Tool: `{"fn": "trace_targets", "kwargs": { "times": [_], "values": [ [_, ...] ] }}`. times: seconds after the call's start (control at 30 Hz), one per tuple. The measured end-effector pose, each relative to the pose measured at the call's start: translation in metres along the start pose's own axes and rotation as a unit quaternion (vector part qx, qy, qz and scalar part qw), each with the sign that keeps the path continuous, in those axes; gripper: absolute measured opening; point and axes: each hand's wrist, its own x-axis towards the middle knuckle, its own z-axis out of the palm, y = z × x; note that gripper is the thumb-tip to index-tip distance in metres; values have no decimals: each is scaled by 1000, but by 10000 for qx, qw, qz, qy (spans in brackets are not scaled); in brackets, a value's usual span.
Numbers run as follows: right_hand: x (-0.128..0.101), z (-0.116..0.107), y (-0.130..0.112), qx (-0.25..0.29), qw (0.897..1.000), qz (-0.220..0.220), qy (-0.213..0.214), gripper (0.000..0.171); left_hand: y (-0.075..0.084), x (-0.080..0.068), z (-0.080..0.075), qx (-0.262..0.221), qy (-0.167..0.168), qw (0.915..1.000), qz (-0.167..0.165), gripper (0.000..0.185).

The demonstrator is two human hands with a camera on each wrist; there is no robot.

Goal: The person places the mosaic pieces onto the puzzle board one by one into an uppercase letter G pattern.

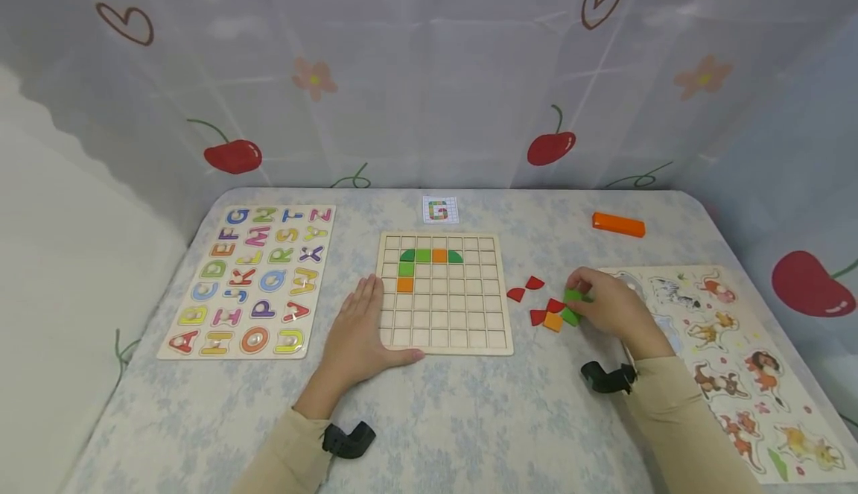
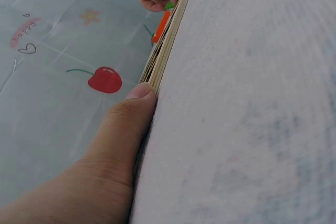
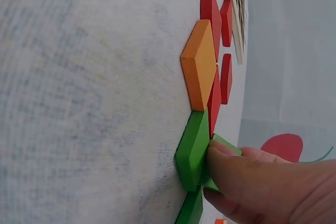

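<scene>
Left hand (image 1: 362, 330) lies flat on the table, fingers straight, thumb along the grid board's (image 1: 444, 339) near-left edge. Right of the board, the right hand (image 1: 606, 306) pinches a green tile (image 1: 573, 296) among loose red and orange ones; best lift it straight up so neighbours stay put.

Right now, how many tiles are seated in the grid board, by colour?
green tiles: 4
orange tiles: 2
Total: 6 in the grid board
</scene>
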Motion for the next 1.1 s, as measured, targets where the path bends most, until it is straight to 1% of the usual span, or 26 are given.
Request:
{"fn": "trace_targets", "kwargs": {
  "times": [0.17, 0.27, 0.4, 0.5, 0.67, 0.83, 1.0, 1.1],
  "values": [
    [0, 0, 0, 68, 10000, -45, 35, 15, 0, -2, -1, -17, -37, 10000, -19, 145],
    [0, 0, -3, 251, 9996, -70, 141, 16, 0, -1, -1, -13, -57, 10000, -29, 145],
    [4, 0, -12, 548, 9980, -125, 297, 19, 0, -1, 0, 28, -70, 10000, -31, 145],
    [9, 3, -25, 777, 9958, -289, 396, 19, -1, 0, 0, 61, -75, 10000, -21, 145],
    [21, 15, -56, 1202, 9900, -642, 370, 17, -1, 0, -1, 95, -89, 9999, -12, 145],
    [33, 40, -98, 1431, 9853, -922, 132, 16, 0, 0, -3, 43, -61, 10000, -10, 144],
    [45, 67, -136, 1551, 9829, -990, -80, 13, 0, 0, -2, 60, -90, 9999, -26, 145],
    [49, 80, -154, 1606, 9812, -1057, -151, 12, 0, 0, -2, 73, -75, 9999, 0, 144]
  ]
}}
